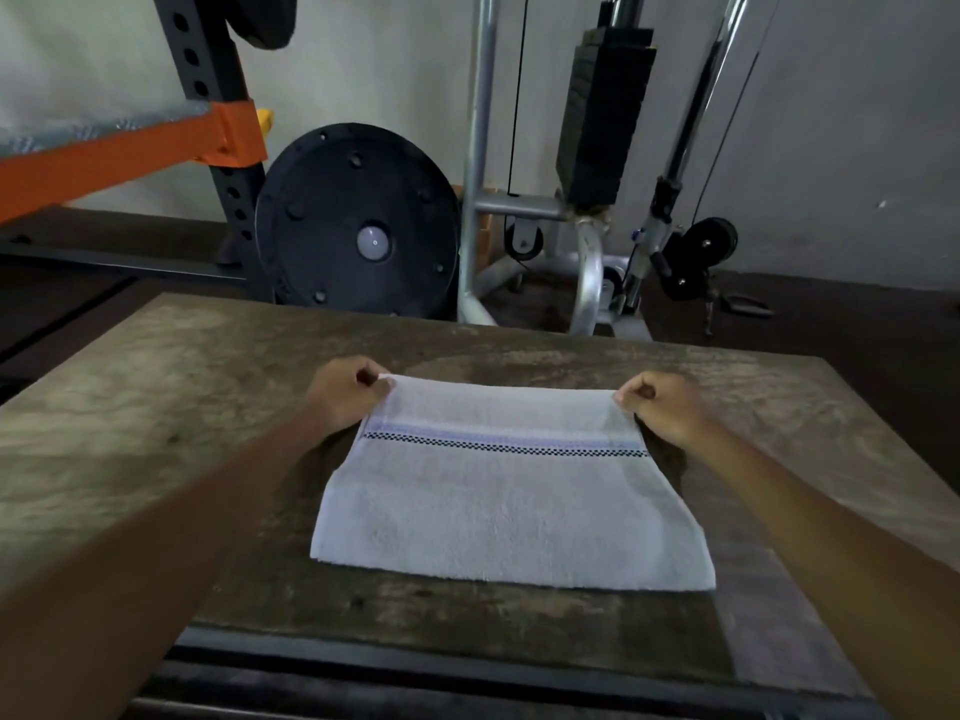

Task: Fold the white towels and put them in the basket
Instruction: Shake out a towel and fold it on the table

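Observation:
A white towel [511,506] with a blue and black checked stripe lies on the worn wooden table [156,407], its near edge a fold. My left hand [347,394] pinches the towel's far left corner. My right hand [662,405] pinches the far right corner. Both far corners are held slightly off the table, and the far edge stretches straight between my hands. No basket is in view.
Beyond the table's far edge stand gym machines: a black weight plate [358,220], a grey steel frame [480,163] with a weight stack [605,106], and an orange bar [104,158] at left. A dark ledge [415,678] runs along the table's near edge.

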A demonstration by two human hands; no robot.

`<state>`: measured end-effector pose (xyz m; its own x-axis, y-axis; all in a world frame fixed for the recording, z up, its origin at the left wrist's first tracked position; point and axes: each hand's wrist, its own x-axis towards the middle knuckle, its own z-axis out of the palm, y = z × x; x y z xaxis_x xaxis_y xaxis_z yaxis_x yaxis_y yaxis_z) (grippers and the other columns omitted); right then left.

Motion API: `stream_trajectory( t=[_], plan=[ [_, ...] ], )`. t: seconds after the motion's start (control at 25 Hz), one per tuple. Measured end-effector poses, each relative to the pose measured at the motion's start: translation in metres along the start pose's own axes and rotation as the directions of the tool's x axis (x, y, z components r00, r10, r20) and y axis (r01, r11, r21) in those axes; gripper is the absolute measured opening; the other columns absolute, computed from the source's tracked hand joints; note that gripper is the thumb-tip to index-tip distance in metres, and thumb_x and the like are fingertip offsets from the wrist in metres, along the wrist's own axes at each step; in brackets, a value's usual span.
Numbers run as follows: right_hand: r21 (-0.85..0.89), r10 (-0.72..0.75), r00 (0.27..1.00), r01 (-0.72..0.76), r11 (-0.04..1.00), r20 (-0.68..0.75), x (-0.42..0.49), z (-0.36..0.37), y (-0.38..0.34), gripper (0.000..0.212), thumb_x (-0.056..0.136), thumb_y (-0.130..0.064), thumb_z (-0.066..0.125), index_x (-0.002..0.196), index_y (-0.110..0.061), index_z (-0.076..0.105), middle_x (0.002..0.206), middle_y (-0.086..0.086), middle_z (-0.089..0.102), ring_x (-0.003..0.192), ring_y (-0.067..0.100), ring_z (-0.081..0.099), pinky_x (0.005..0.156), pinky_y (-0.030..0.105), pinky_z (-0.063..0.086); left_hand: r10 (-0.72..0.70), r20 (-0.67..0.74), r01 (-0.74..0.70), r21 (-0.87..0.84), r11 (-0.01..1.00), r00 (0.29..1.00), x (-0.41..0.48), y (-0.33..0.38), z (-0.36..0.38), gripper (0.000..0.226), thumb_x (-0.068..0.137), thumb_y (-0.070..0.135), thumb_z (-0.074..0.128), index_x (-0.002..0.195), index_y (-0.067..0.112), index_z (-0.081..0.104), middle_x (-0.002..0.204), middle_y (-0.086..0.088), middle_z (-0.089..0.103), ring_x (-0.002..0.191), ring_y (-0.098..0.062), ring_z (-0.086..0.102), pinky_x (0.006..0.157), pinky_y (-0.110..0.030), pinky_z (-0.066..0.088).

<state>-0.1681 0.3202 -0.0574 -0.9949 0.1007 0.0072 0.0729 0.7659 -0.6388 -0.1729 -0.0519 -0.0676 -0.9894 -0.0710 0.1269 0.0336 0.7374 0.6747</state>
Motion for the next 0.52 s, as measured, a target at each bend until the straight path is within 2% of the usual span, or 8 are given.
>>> stream_trajectory(
  t=[0.12, 0.2, 0.28, 0.32, 0.4, 0.52],
  plan=[
    [-0.098, -0.066, 0.992, 0.077, 0.992, 0.109, 0.001, -0.004, -0.003, 0.021, 0.091, -0.022, 0.061, 0.111, -0.016, 0.066, 0.098, -0.002, 0.061, 0.099, 0.02, 0.059, 0.079, 0.029, 0.042, 0.074, 0.193, -0.106, 0.16, 0.981, 0.978, 0.012, 0.002, -0.012, 0.028, 0.089, 0.019, 0.064, 0.115, 0.008, 0.065, 0.107, -0.006, 0.066, 0.093, -0.018, 0.058, 0.078, -0.021, 0.037],
    [-0.183, -0.099, 0.984, 0.125, 0.975, 0.147, 0.0, -0.01, -0.009, 0.019, 0.092, -0.021, 0.06, 0.108, -0.015, 0.068, 0.088, -0.008, 0.061, 0.091, 0.019, 0.06, 0.07, 0.026, 0.041, 0.105, 0.283, -0.19, 0.291, 0.938, 0.953, 0.019, 0.008, -0.018, 0.027, 0.089, 0.02, 0.063, 0.114, 0.009, 0.065, 0.106, -0.005, 0.066, 0.097, -0.02, 0.06, 0.078, -0.021, 0.037],
    [-0.232, -0.076, 0.979, 0.12, 0.965, 0.189, 0.0, -0.014, -0.013, 0.011, 0.091, -0.02, 0.061, 0.098, -0.014, 0.067, 0.077, -0.009, 0.058, 0.075, 0.013, 0.059, 0.06, 0.022, 0.04, 0.116, 0.339, -0.245, 0.368, 0.897, 0.934, 0.022, 0.014, -0.021, 0.017, 0.089, 0.021, 0.062, 0.102, 0.01, 0.066, 0.099, -0.002, 0.066, 0.094, -0.02, 0.061, 0.073, -0.022, 0.038],
    [-0.242, -0.048, 0.976, 0.1, 0.965, 0.214, 0.0, -0.016, -0.016, 0.008, 0.091, -0.02, 0.061, 0.096, -0.014, 0.066, 0.076, -0.006, 0.059, 0.071, 0.012, 0.058, 0.059, 0.024, 0.044, 0.117, 0.363, -0.261, 0.377, 0.889, 0.924, 0.023, 0.016, -0.022, 0.015, 0.088, 0.021, 0.063, 0.099, 0.01, 0.064, 0.097, -0.001, 0.064, 0.09, -0.019, 0.059, 0.07, -0.023, 0.038],
    [-0.237, 0.007, 0.965, 0.057, 0.97, 0.263, 0.002, -0.019, -0.019, 0.007, 0.091, -0.02, 0.061, 0.093, -0.014, 0.063, 0.082, 0.0, 0.062, 0.076, 0.018, 0.062, 0.065, 0.031, 0.053, 0.122, 0.375, -0.25, 0.316, 0.915, 0.919, 0.023, 0.018, -0.024, 0.012, 0.086, 0.02, 0.065, 0.094, 0.012, 0.06, 0.093, -0.001, 0.063, 0.082, -0.016, 0.056, 0.063, -0.02, 0.04],
    [-0.171, 0.054, 0.955, -0.004, 0.985, 0.292, 0.001, -0.028, -0.023, 0.003, 0.091, -0.016, 0.061, 0.092, -0.013, 0.062, 0.089, 0.003, 0.062, 0.082, 0.017, 0.062, 0.063, 0.028, 0.053, 0.114, 0.292, -0.147, 0.094, 0.985, 0.95, 0.015, 0.021, -0.031, 0.012, 0.084, 0.017, 0.069, 0.089, 0.011, 0.06, 0.081, 0.002, 0.061, 0.071, -0.012, 0.055, 0.058, -0.017, 0.04]
  ],
)
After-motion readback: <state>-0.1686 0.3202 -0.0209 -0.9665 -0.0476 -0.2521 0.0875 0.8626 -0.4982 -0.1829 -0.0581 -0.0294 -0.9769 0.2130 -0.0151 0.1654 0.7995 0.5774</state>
